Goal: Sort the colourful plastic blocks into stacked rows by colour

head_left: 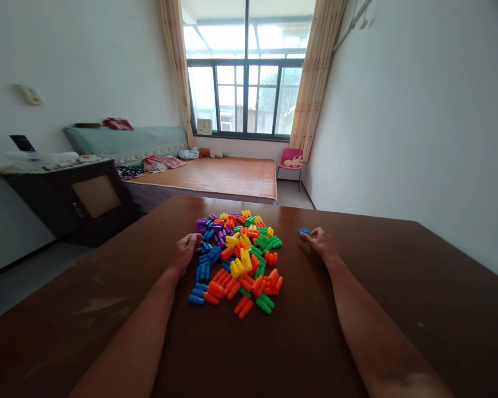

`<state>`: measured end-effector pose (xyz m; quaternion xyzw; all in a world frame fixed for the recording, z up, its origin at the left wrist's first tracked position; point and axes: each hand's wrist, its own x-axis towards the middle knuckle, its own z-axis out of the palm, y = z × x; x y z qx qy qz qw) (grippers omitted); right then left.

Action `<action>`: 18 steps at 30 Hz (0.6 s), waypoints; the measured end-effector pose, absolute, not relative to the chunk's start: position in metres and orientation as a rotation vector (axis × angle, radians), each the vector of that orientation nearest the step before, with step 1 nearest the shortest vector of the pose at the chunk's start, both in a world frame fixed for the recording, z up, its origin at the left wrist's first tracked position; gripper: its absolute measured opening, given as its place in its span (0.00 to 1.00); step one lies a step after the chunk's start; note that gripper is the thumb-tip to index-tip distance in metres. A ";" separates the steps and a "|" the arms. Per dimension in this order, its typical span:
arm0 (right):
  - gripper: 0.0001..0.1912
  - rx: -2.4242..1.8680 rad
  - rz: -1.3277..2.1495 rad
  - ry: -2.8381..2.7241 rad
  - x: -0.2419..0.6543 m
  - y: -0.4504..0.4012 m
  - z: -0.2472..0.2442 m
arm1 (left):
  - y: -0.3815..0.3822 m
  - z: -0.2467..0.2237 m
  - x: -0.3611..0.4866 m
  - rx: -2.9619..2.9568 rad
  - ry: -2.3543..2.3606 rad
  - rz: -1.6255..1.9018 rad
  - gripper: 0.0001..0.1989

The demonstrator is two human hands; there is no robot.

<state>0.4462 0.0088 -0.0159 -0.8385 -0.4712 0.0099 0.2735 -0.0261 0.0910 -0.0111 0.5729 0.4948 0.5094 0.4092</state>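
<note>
A heap of plastic bullet-shaped building blocks (243, 260) in blue, purple, yellow, orange and green lies on the brown table (290, 331). My left hand (186, 252) rests at the heap's left edge, its fingers drawn together beside blue and purple blocks; what is in them, if anything, is hidden. To the right of the heap, apart from it, my right hand (324, 243) pinches a blue block (304, 231) between thumb and fingers, low over the tabletop. Other blue blocks (203, 271) lie along the heap's left side.
Beyond the table stands a bed (232, 174) with a woven mat and some cloths. A dark cabinet (95, 190) is at left, a pink chair (291, 157) by the right wall. The window (247, 99) is at the back, with a square clock (204, 126) on its sill.
</note>
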 end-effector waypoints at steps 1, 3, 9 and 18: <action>0.22 -2.222 0.004 -1.250 0.448 0.009 -0.016 | 0.091 -0.011 -0.026 1.446 1.248 1.280 0.28; 0.17 -2.072 -0.091 -1.323 0.451 0.010 -0.018 | 0.090 -0.010 -0.026 1.450 1.253 1.273 0.28; 0.22 -1.871 -0.107 -1.706 0.454 0.013 -0.032 | 0.088 -0.007 -0.025 1.450 1.248 1.275 0.29; 0.23 -2.009 -0.010 -1.339 0.461 0.009 -0.028 | 0.091 -0.011 -0.027 1.454 1.246 1.271 0.29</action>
